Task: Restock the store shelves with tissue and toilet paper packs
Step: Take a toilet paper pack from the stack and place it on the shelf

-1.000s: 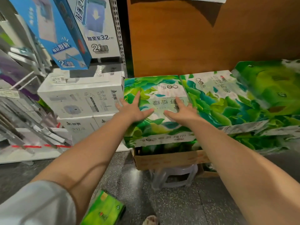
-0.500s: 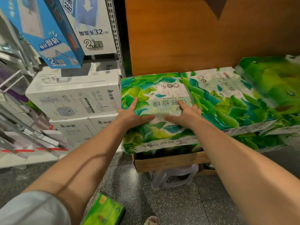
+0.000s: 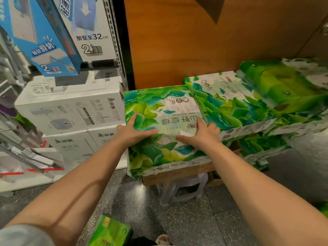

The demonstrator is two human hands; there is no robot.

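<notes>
Both hands flat on the leaf-print tissue pack (image 3: pixel 159 132)
Left hand (image 3: pixel 132 133) and right hand (image 3: pixel 199 136) press with straight fingers, arms outstretched; right fingertips hidden beside the neighbouring pack (image 3: pixel 230 103)

The tissue pack (image 3: pixel 159 125) has a glossy plastic film wrap with a printed green leaf pattern; the neighbouring pack (image 3: pixel 229 103) has the same finish. The box (image 3: pixel 170 174) beneath is matt brown cardboard. The back panel (image 3: pixel 177 41) is smooth wood-look board with a slight sheen. The stool (image 3: pixel 181 189) is translucent plastic. The floor (image 3: pixel 186 222) is speckled, polished stone. The white cartons (image 3: pixel 71 110) are matt printed cardboard. The shelf upright (image 3: pixel 113 32) is perforated metal.
</notes>
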